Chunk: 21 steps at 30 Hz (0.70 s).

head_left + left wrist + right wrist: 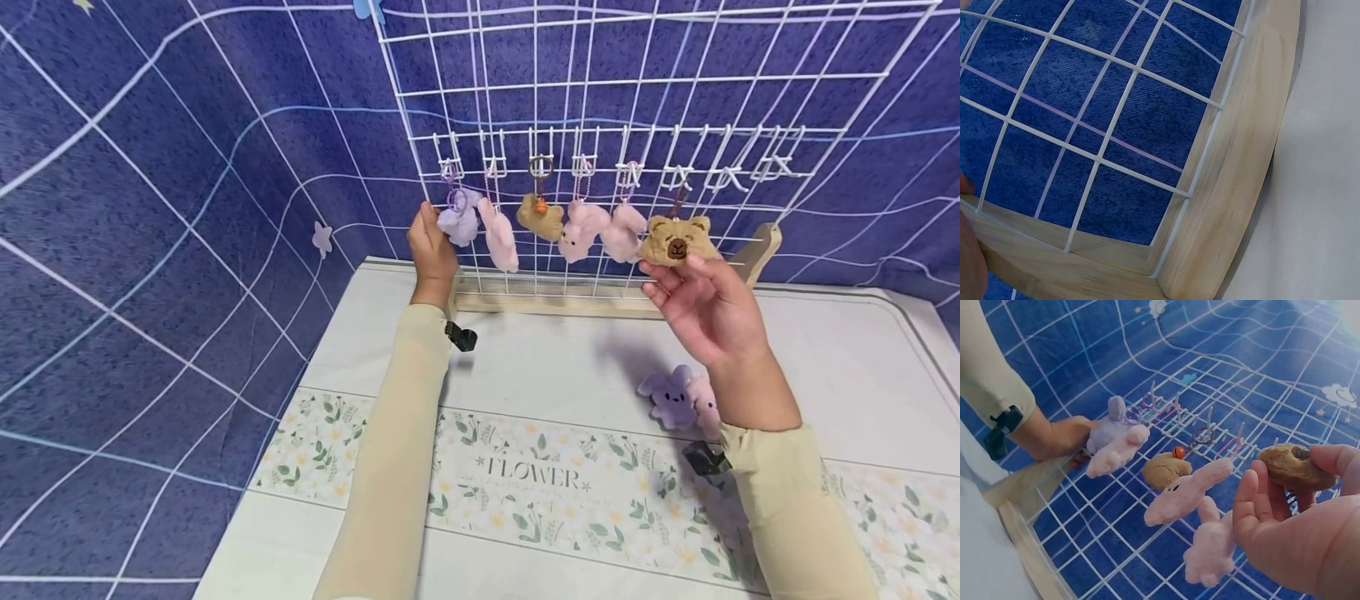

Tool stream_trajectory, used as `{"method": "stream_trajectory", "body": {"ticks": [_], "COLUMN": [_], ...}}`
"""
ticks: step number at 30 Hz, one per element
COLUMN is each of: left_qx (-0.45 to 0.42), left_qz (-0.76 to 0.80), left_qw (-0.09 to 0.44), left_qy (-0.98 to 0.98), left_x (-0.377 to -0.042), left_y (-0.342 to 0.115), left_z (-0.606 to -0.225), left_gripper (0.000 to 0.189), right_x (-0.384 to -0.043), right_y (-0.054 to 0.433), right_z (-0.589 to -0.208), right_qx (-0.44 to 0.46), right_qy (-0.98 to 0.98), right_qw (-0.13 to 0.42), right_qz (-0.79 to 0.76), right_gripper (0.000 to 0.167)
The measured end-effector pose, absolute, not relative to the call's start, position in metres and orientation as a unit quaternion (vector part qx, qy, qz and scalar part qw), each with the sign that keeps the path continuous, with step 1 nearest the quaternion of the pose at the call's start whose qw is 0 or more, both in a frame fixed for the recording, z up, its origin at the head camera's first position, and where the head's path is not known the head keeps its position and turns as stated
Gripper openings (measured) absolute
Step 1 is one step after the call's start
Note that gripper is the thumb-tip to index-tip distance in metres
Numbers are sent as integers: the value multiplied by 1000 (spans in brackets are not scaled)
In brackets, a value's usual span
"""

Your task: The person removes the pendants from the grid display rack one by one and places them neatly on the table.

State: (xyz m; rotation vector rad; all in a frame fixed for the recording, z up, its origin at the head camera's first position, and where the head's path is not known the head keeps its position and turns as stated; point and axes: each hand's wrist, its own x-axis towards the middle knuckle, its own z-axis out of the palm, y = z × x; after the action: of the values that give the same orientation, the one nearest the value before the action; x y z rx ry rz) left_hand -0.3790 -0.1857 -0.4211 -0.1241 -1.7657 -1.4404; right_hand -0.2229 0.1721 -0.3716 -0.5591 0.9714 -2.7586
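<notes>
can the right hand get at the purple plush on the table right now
Probably not right away: the right hand grips the brown bear plush. Otherwise, nothing appears to cover the purple plush.

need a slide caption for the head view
Right hand holding a brown plush at a white wire rack hung with plush charms, left hand gripping its side.
</notes>
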Motion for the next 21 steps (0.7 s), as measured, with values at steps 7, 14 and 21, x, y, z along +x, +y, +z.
{"method": "stream_trajectory", "body": {"ticks": [7, 14, 21], "left_qx": [-50, -48, -45], "left_qz": [-569, -569, -576], "left_qw": [417, 418, 412], "left_qy": [-707, -706, -704], "left_x": [-378, -378, -377], "left_y": [-185, -185, -185], "left_z": [-418, -418, -420], "left_gripper": [38, 38, 38], "right_x": [-218, -210, -202], "right_y": [173, 172, 170], "right_z": [-364, -358, -353], "right_qx": [-263, -244, -194], "right_qy": [282, 359, 434], "right_qw": [93, 45, 0], "right_qz": [-918, -900, -880], "right_gripper": [40, 43, 42]}}
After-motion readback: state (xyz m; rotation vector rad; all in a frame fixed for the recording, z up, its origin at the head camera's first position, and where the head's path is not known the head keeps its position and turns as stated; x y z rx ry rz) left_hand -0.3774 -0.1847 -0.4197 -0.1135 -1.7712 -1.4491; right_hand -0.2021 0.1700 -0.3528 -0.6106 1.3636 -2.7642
